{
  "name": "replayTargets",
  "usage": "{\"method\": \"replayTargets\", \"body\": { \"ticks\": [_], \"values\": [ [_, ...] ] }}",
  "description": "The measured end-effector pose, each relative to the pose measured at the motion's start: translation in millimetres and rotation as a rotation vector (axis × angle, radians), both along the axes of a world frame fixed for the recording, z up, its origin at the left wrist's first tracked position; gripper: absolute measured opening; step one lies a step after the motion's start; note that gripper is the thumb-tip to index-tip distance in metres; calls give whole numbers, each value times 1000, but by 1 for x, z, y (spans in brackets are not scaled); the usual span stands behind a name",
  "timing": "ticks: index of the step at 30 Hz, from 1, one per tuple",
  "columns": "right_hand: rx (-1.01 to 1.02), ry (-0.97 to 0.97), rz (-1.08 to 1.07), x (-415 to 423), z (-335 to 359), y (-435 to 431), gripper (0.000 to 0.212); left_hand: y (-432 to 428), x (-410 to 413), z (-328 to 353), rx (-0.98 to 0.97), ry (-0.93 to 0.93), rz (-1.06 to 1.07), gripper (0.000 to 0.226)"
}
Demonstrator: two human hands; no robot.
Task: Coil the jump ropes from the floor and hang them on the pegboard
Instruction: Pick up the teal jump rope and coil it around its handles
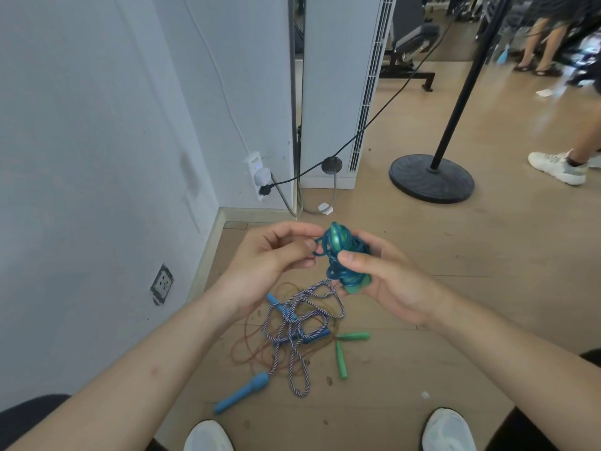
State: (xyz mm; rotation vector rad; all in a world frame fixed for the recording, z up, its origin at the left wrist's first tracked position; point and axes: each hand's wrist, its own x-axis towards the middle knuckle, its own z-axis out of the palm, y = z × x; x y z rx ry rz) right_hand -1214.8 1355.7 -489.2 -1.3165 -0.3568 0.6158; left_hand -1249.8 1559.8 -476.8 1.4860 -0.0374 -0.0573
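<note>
now | right hand [390, 281] fingers grip teal rope coil [340, 239] | left hand [270, 258] fingers pinch its loop [320, 247]

Both bare forearms are reaching forward from the near edge, converging at the middle. The left hand [276, 255] is pinching a loop of the teal rope bundle [340, 240] between thumb and curled fingers. The right hand [387, 281] is gripping that bundle, thumb lying across its front.

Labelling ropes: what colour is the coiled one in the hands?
Translucent teal-blue cord on green handles; head view.
</note>
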Motion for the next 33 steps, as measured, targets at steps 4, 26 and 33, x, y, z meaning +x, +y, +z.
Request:
{"method": "replayTargets", "body": {
  "ticks": [4,26,33],
  "values": [
    [16,24,-44,-2,3,4,42,-1,-1,-1,-46,10,17,26],
    [-1,332,-91,3,11,8,47,3,2,9,138,66,42,14],
    [-36,286,-61,3,7,1,52,-2,-4,6,46,-98,10,31]
  ]
}}
